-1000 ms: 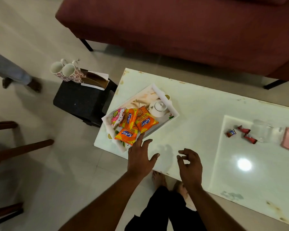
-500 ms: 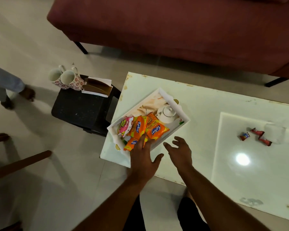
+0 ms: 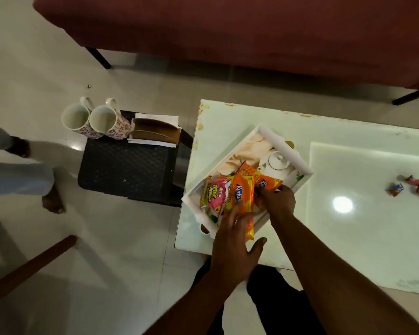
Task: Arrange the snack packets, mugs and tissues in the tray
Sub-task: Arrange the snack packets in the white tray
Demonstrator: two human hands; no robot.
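Now we have both hands in the tray (image 3: 298, 165): left hand (image 3: 235, 247) spread flat on an orange packet (image 3: 242, 197), right hand (image 3: 277, 201) pinching another packet (image 3: 269, 183).

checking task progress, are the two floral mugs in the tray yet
Out. Both floral mugs stand on the black stool beside the table, away from the tray.

— What does the person wear on the arms?
— Nothing: both forearms are bare, without sleeves, and no watch or ring shows on the left hand (image 3: 230, 247) or the right hand (image 3: 277, 201).
— And lower down?
— Black clothing (image 3: 278, 310) on the legs.
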